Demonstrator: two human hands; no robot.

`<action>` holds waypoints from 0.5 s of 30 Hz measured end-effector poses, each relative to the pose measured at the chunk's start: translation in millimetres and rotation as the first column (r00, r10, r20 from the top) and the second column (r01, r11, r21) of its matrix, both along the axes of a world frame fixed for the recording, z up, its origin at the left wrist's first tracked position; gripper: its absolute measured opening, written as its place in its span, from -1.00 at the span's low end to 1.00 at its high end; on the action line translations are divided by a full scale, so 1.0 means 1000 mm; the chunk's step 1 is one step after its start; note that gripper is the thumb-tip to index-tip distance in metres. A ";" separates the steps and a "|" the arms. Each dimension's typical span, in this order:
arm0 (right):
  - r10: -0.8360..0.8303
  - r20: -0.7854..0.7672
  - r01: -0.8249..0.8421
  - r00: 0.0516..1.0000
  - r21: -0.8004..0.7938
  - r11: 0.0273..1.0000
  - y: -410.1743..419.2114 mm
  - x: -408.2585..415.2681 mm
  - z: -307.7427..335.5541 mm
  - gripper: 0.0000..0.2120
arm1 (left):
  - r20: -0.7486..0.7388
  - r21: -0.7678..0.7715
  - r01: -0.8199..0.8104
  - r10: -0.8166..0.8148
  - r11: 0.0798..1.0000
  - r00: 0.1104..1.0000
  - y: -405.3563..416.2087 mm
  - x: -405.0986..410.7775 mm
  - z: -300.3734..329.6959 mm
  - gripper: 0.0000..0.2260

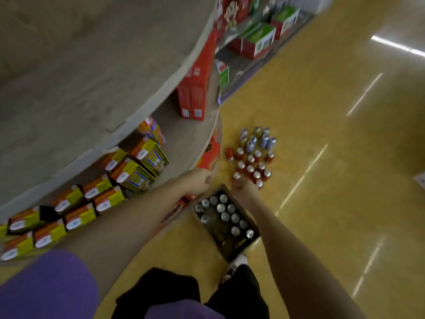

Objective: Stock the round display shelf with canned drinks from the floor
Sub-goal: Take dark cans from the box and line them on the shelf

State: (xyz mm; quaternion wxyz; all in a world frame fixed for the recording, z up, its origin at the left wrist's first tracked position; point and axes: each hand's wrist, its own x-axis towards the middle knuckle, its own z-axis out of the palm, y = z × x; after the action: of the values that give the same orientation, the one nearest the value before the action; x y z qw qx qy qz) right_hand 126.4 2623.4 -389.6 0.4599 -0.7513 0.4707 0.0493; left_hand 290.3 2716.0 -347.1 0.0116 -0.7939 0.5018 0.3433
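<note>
The round display shelf [147, 104] fills the left, its grey tiers curving towards me. Several red cans [253, 166] stand on the yellow floor, with several blue-silver cans [257, 139] just behind them. At my feet an open cardboard tray [253, 224] holds several silver-topped cans [226, 214]. My right hand [245, 188] reaches over the tray's far end, its fingers curled around the nearest red can [236, 175]. My left hand [200, 180] is curled at the edge of the shelf's lower tier, and I see nothing in it.
Yellow-and-orange boxes [128, 171] crowd the lower tier. A tall red box [195, 88] stands on the tier further round. A straight shelf [257, 40] with red-and-green boxes runs at the back. My dark trousers and a shoe [234, 267] are beside the tray.
</note>
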 end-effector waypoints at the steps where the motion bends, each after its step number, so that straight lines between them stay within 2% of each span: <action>1: 0.010 -0.023 -0.009 1.000 0.033 0.999 -0.002 -0.006 -0.019 -0.96 | -0.016 0.025 -0.027 0.027 0.999 1.000 -0.002 -0.004 -0.016 -0.90; 4: 0.003 -0.079 0.006 0.997 0.111 0.994 -0.008 -0.021 -0.079 -0.88 | -0.049 0.113 -0.068 0.074 0.991 0.996 -0.005 -0.016 -0.069 -0.98; 8: -0.085 -0.135 0.111 0.987 0.190 0.976 -0.007 -0.029 -0.146 -0.76 | -0.092 0.218 -0.060 0.081 0.974 0.992 0.001 -0.024 -0.142 -0.83; 12: -0.165 -0.210 0.220 0.964 0.269 0.938 0.015 -0.025 -0.222 -0.82 | -0.141 0.318 -0.053 0.103 0.947 0.985 0.005 -0.018 -0.221 -0.87; 15: -0.247 -0.245 0.321 0.938 0.339 0.884 0.032 -0.008 -0.278 -0.83 | -0.167 0.304 -0.086 0.142 0.949 0.976 0.005 -0.006 -0.281 -0.92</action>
State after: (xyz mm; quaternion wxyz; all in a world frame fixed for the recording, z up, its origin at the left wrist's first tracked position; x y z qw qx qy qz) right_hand 118.7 2655.1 -668.0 0.5483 -0.5641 0.6005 0.1429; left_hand 283.9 2721.2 -627.8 0.0629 -0.7752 0.3970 0.4874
